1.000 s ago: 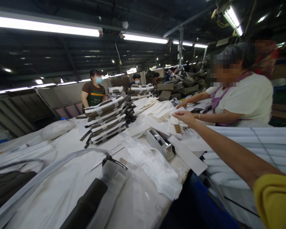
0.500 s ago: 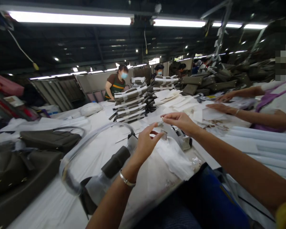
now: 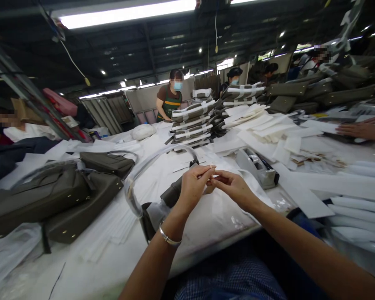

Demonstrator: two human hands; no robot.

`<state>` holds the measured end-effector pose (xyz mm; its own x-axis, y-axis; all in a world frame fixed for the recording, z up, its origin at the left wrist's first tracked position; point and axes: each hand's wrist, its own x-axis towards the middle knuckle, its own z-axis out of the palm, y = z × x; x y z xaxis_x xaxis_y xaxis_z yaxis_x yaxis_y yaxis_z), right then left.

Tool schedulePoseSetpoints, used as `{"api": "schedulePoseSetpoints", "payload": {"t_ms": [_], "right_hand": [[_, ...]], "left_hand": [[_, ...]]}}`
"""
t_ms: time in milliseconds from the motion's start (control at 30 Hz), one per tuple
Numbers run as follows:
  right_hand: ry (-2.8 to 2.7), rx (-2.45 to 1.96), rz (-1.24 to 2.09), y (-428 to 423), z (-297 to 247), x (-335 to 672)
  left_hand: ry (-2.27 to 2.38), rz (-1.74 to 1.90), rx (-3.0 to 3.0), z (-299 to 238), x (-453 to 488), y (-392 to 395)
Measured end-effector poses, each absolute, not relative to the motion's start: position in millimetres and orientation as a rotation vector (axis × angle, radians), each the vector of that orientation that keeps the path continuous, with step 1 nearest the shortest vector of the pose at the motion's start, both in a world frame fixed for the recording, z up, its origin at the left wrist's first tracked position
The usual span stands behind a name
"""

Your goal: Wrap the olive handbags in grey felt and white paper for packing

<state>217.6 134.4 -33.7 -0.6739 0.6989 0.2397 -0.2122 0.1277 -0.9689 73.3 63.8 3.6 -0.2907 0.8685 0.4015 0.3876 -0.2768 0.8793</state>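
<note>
My left hand (image 3: 194, 183) is closed, its thumb and finger pinched on a small whitish piece that looks like tape (image 3: 211, 167). My right hand (image 3: 234, 187) meets it at the fingertips, also pinched on that piece; the fingers hide most of it. Just left of my left hand lies a dark olive bag part (image 3: 171, 192). Its long handle (image 3: 132, 189), wrapped in clear plastic, arches over the table. Behind my right hand stands a grey tape dispenser (image 3: 258, 166).
Dark olive bags (image 3: 71, 208) lie on the left of the white-covered table. Padded bundles (image 3: 192, 125) are stacked at the back, beside loose white sheets (image 3: 262, 129). White rolls (image 3: 362, 216) lie at right. A co-worker's hand (image 3: 362, 130) rests at far right; another person (image 3: 168, 100) stands behind.
My hands have come from beside the tape dispenser to meet in front of the bag part. The view has turned right, so the scene sits further left for the co-worker's arms at right.
</note>
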Motion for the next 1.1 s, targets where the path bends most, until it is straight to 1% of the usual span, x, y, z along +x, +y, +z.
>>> {"api": "schedulePoseSetpoints", "payload": {"t_ms": [133,300,367,433,467,567,600,633,667,700,767,833,967,1100], "right_hand": [[-1.633,-0.505,1.609,124,-35,210],[-1.215,-0.479,1.912,111,-30,195],[-1.203,-0.494,1.935,109,-26,190],[-1.37,-0.56,1.843,108,-21,187],[-1.502,-0.594,1.749,107,-19,185],[-1.887,-0.635,1.411,104,-14,176],[-1.978,-0.62,1.33,102,-13,171],[-2.047,-0.593,1.272,100,-11,163],[-2.1,-0.561,1.233,99,-11,155],[-2.14,-0.527,1.203,97,-10,145],[-2.185,-0.46,1.149,94,-9,123],[-2.211,-0.399,1.117,89,-7,101],[-2.286,-0.282,1.099,78,2,73],[-2.322,-0.263,1.114,72,8,72]], "left_hand": [[1.526,1.692,1.366,-1,67,52],[1.387,1.768,1.171,-4,66,33],[1.408,1.746,1.22,2,64,14],[1.522,1.776,1.364,15,57,-13],[1.614,1.857,1.428,22,49,-29],[1.928,2.334,1.37,40,12,-73],[2.005,2.454,1.273,42,-5,-83],[2.06,2.489,1.179,42,-22,-90],[2.098,2.414,1.118,40,-40,-93],[2.1,2.249,1.099,36,-55,-94],[1.983,1.847,1.117,26,-78,-88],[1.823,1.573,1.141,17,-88,-78],[1.65,1.428,1.179,16,-85,-59],[1.588,1.467,1.15,16,-83,-55]]}}
